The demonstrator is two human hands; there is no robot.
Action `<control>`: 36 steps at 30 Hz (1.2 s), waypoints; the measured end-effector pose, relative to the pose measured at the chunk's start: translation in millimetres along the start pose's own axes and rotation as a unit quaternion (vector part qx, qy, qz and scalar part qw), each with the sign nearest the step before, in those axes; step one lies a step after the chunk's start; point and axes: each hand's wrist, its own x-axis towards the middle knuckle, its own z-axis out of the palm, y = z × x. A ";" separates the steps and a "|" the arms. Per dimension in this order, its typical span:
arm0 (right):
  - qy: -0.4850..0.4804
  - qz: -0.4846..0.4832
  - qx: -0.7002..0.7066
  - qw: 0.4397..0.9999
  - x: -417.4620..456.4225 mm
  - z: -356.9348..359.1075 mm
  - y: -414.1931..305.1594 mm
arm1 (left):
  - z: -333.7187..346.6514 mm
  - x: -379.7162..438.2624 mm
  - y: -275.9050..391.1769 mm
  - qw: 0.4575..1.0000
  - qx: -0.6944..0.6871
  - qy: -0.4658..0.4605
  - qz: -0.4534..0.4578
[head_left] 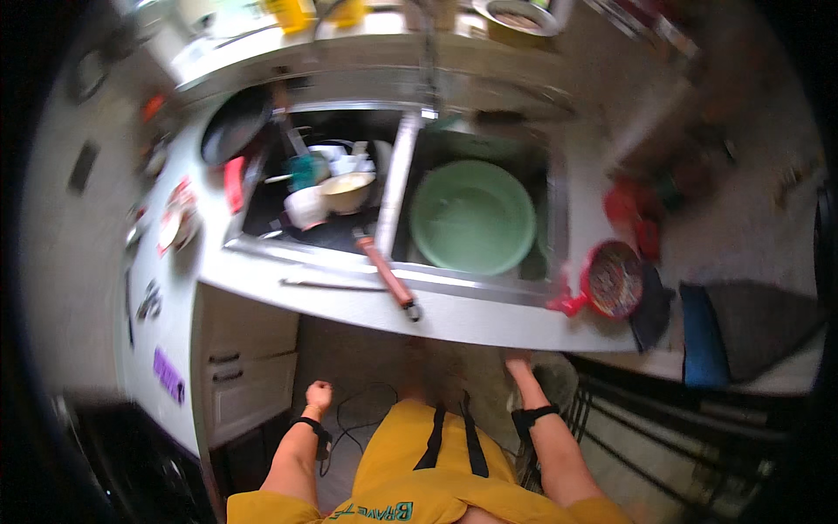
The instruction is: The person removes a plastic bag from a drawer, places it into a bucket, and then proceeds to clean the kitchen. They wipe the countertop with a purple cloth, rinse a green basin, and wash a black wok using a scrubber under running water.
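Note:
My left hand (319,394) hangs below the counter front, its fingers curled and nothing seen in it. My right hand (517,359) is partly hidden beneath the counter edge, near a bin-like container (558,376). Ahead is a double sink. Its right basin holds a light green plastic basin (473,217); the left one holds a cream bowl (348,192), a white bowl (306,207) and other dishes. A pan with a reddish-brown handle (387,272) lies across the sink's front rim. A red-handled strainer or pan (614,280) rests on the counter to the right.
A black frying pan (237,124) sits at the sink's left corner. Dark cloths or mats (753,327) lie at the right. A faucet (429,65) rises behind the sink. A purple object (169,374) lies on the left counter, above drawers (252,393). A cable (353,426) trails on the floor.

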 end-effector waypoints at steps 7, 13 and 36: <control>-0.165 -0.144 -0.049 0.974 19.1 -36.4 13.0 | -91.7 -159.1 -53.8 0.930 -0.310 0.059 -0.188; -0.315 -0.136 0.145 0.928 -37.6 -137.0 -124.3 | -50.0 -217.7 -94.5 0.972 -0.125 0.135 -0.143; -0.122 -0.267 0.258 0.920 -103.0 -167.7 -502.1 | -429.5 55.7 -58.8 0.841 -0.101 0.531 -0.012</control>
